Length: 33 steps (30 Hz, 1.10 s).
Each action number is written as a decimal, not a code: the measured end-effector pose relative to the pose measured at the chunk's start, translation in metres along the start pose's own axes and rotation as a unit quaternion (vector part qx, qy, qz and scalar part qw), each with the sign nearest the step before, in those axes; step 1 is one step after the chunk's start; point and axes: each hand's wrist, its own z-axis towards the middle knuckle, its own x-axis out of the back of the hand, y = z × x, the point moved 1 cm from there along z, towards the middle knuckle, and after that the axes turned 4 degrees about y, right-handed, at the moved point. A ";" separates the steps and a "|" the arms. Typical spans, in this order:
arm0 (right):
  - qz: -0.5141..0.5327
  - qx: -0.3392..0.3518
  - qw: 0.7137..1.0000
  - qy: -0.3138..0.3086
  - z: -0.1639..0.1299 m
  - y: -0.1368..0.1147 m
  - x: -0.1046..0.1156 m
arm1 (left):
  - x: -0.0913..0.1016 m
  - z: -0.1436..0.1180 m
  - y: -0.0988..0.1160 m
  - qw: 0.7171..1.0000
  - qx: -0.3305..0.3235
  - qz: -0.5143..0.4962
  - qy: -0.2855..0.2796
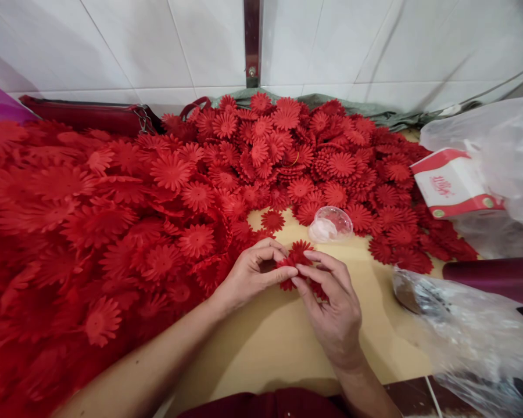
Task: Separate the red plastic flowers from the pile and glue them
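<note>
My left hand [255, 271] pinches a red artificial flower piece [286, 284] between thumb and forefinger, just above the tan tabletop [261, 342]. From the other side my right hand [335, 299] meets it, thumb and fingertips closed at the flower's edge. The fingertips of both hands nearly touch and hide part of the flower. More red petals [303, 251] show behind and below the right fingers, and I cannot tell whether they belong to separate layers. Just beyond the hands stands a small clear plastic cup [331, 224] with something whitish inside.
Loose red flower pieces heap up on the left [100, 220] and along the back [279, 139]. On the right are a red and white box [451, 184], a dark red cylinder [488, 276] and clear plastic bags [475, 342]. A dark red bag [87, 116] lies against the tiled wall [126, 46].
</note>
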 end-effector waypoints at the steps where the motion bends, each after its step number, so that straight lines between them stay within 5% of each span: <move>1: 0.005 -0.007 1.000 -0.002 0.000 0.000 0.000 | 0.000 0.000 -0.001 1.000 -0.001 -0.002 -0.001; 23: 0.039 -0.028 0.999 -0.005 0.000 0.000 0.000 | 0.000 0.001 -0.001 1.000 0.019 -0.020 -0.004; 29: 0.153 -0.133 0.979 -0.015 -0.003 0.005 0.001 | 0.001 0.000 -0.003 0.998 0.017 -0.043 -0.044; 33: 0.129 -0.124 0.983 -0.031 -0.002 0.004 0.003 | 0.001 -0.001 -0.003 1.000 0.004 -0.004 -0.030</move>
